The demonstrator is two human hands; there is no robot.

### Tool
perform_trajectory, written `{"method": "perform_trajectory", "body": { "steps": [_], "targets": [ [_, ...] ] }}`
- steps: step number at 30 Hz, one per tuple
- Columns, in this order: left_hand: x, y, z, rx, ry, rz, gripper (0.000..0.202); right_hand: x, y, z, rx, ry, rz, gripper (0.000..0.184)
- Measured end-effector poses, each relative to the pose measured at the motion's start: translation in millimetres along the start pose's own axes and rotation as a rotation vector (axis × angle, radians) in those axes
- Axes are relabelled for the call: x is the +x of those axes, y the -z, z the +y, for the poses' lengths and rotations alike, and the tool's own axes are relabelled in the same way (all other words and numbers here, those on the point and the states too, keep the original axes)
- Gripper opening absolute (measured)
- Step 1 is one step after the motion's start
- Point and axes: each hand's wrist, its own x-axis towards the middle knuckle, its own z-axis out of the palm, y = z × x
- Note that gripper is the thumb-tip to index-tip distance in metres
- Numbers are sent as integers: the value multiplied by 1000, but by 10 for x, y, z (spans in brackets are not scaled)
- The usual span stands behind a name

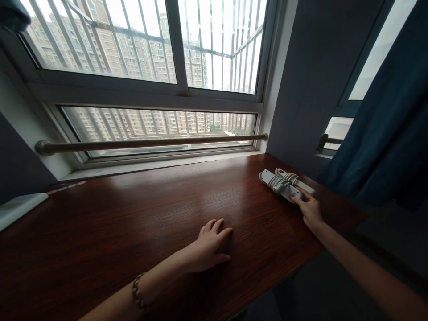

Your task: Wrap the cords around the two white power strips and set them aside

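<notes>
Two white power strips lie side by side at the right end of the dark red-brown wooden table (143, 218), each with its cord wound around its middle. My right hand (309, 209) grips the near end of the front power strip (266, 176), thumb on one side and fingers on the other. Just behind it is the second power strip (306, 187), partly hidden by the first. My left hand (212, 245) rests on the tabletop left of them, fingers spread, with nothing in it. A braided bracelet (137, 292) circles my left wrist.
A whitish flat object (22, 209) sits at the table's left edge. Along the far side runs a window with a metal rail (150, 144) in front of it. A blue curtain (371, 147) hangs past the table's right end.
</notes>
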Motion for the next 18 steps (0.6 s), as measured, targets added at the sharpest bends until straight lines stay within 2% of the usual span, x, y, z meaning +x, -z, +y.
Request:
{"method": "perform_trajectory", "body": {
  "steps": [4, 8, 14, 18],
  "targets": [
    [-2, 2, 4, 6, 3, 4, 69, -36, -14, 19, 23, -45, -20, 60],
    [1, -7, 0, 16, -3, 9, 70, -41, 37, -39, -66, -41, -39, 56],
    [-5, 1, 23, 20, -1, 4, 69, -158, 195, -162, -384, -51, 20, 58],
    [-3, 28, 47, 18, 1, -9, 70, -148, 190, -182, -554, -63, 50, 55]
  ]
}}
